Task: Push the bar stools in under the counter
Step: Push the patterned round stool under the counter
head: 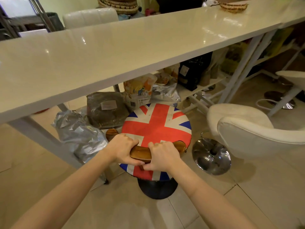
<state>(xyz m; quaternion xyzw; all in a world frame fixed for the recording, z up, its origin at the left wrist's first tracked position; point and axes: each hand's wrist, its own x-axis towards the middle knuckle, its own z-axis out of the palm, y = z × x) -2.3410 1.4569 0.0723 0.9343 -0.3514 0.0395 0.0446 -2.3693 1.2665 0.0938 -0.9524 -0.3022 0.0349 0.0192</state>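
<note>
A bar stool with a round Union Jack seat (pixel 156 128) and a low curved wooden backrest (pixel 140 153) stands on a black round base (pixel 156 189), just in front of the white counter (pixel 115 55). My left hand (pixel 126 148) and my right hand (pixel 160 156) both grip the wooden backrest at its near side. The seat's far edge lies about level with the counter's front edge. A white padded bar stool (pixel 247 129) with a chrome base (pixel 211 156) stands to the right, out from the counter.
Under the counter lie a silver foil bag (pixel 79 133), a brown packet (pixel 105 108), printed bags (pixel 140 91) and a low shelf with dark packages (pixel 194 71). White counter legs (pixel 38 138) slant down at left and right. Another white stool (pixel 290 78) stands far right. Baskets sit on the counter's far end.
</note>
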